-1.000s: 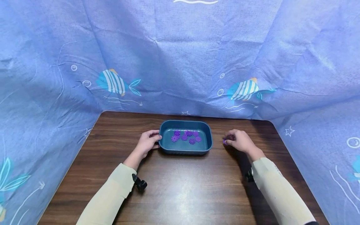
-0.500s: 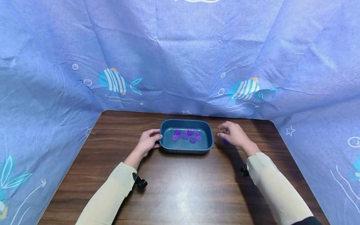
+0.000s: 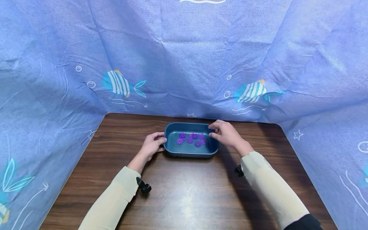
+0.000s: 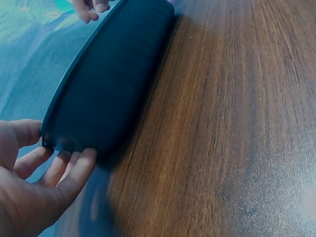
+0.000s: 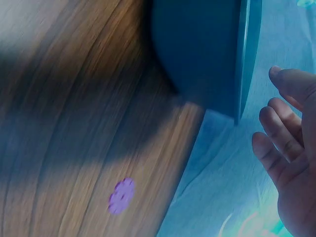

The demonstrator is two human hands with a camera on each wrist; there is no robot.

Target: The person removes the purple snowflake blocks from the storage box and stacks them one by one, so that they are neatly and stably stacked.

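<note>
A dark teal plastic bin (image 3: pixel 191 155) stands on the table, with several purple flower-shaped discs (image 3: pixel 190 140) lying on its floor. My left hand (image 3: pixel 150 147) holds the bin's left end; in the left wrist view the thumb is at the rim and the fingertips (image 4: pixel 89 154) are against the outer wall. My right hand (image 3: pixel 225 133) is over the bin's right end, thumb and fingers apart. No disc shows between its fingers (image 5: pixel 269 148) in the right wrist view. Another purple disc (image 5: pixel 121 196) lies on the table below that hand, mostly hidden in the head view.
The brown wood-grain table (image 3: pixel 172 195) carries the bin near its far edge. Blue fish-printed cloth (image 3: pixel 189 64) hangs behind the table and along both sides. A small black device (image 3: pixel 145 187) is strapped at the left wrist.
My right hand has left the disc on the table right of the bin and moved left to above the bin's right rim. The left hand keeps its hold on the bin.
</note>
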